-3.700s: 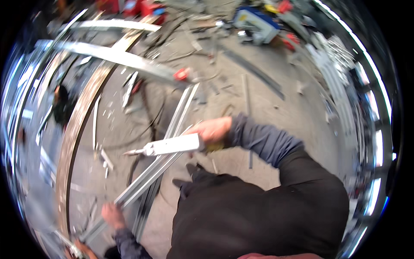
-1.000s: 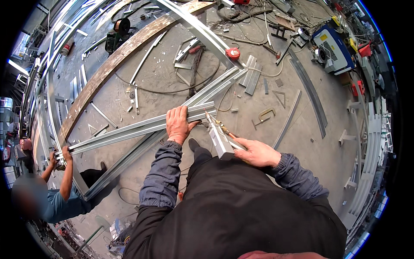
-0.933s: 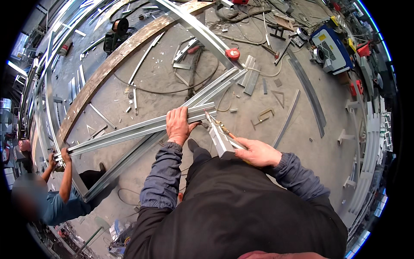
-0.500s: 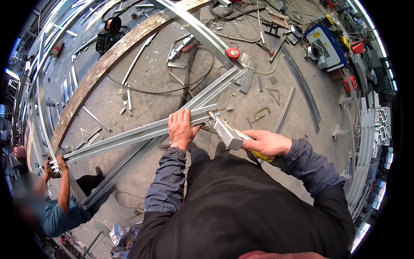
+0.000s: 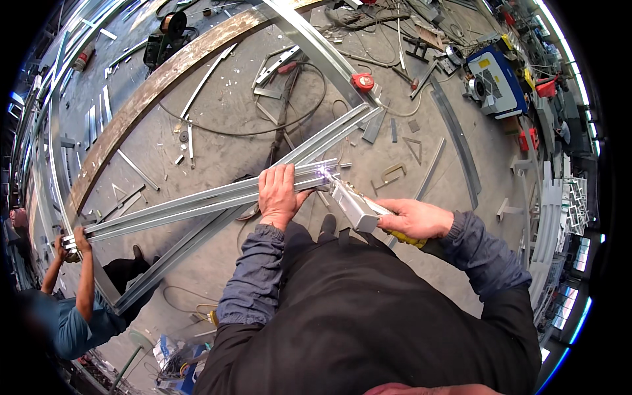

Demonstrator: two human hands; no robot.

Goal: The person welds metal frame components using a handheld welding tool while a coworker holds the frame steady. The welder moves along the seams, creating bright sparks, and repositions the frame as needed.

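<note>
A: Head view, the only one. Where to begin?

B: At the centre. Left hand (image 5: 277, 196) laid over the near end of grooved metal rails (image 5: 178, 209), fingers pressed together on top, thumb along the close side, clasping. Right hand (image 5: 421, 219) wrapped around the handle of a silver, box-bodied welding torch (image 5: 354, 209); something yellow (image 5: 403, 238) under the palm, too hidden to name.

A: And the rails, exactly where?

B: Slanting from lower left to centre, across and above one side of a large metal frame (image 5: 325, 58); impossible to tell whether touching. Gripped at the far end by a co-worker's hands (image 5: 83, 238). At the near end, a violet-white glow (image 5: 324, 172) right at the torch's nozzle, just beyond the left hand.

A: How best to manage that?

B: Probably with a steady nozzle and slow, even travel. Firm pressure from the left hand against slipping, but bare skin well back from the heat. Eyes shielded from the glare.

A: Now the surface and the room?

B: Grey concrete floor (image 5: 217, 158), strewn with silver offcuts (image 5: 138, 170) and looping cable (image 5: 253, 133). Brown, scuffed plank (image 5: 125, 118) curving through the upper left, perhaps bent by the lens. Red tape measure (image 5: 363, 81) near the frame's corner. Brass-coloured C-clamp (image 5: 395, 172) and thin triangular set square (image 5: 419, 153) beyond the torch. Upper right, a blue-and-white machine (image 5: 490, 82); far right, pale stacked bars (image 5: 543, 230).
</note>
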